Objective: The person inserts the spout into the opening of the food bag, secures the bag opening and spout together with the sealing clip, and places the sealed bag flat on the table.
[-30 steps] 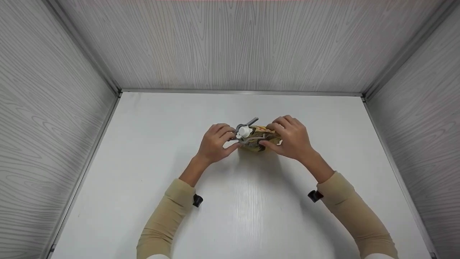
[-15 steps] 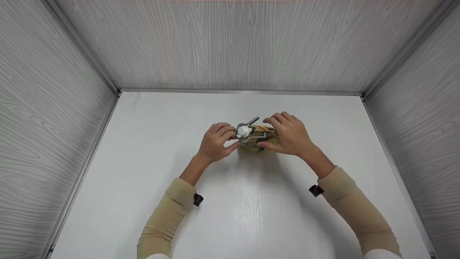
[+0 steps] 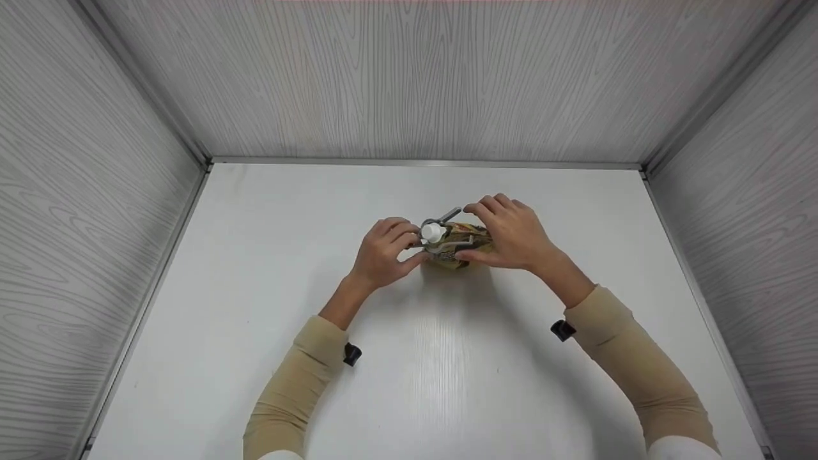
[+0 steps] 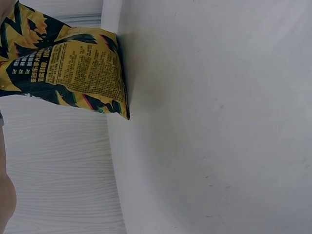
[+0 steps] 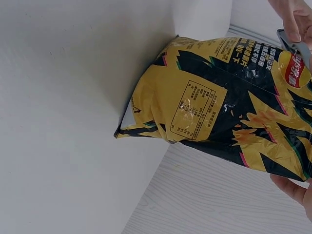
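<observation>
A yellow-and-black snack bag [image 5: 195,107] with printed Chinese text stands on its bottom edge at the table's middle. Across its top is a grey sealing clip [image 3: 455,243], its two arms spread apart, with a white capped spout [image 3: 432,232]. My left hand [image 3: 382,253] pinches the left end of the clip between thumb and fingers. Spread wide over the bag's right end is my right hand [image 3: 514,233]. Its thumb lies along the near side by one clip arm, and its index fingertip is right at the tip of the far arm.
The white table [image 3: 447,383] is closed in by a wood-grain back panel [image 3: 415,76], a left panel [image 3: 83,223] and a right panel [image 3: 741,211]. A dark strap piece sits at each tan sleeve cuff.
My right hand has shifted slightly up and to the left, its fingers leaving the bag's top for the far clip arm's tip. The left hand keeps its hold on the clip.
</observation>
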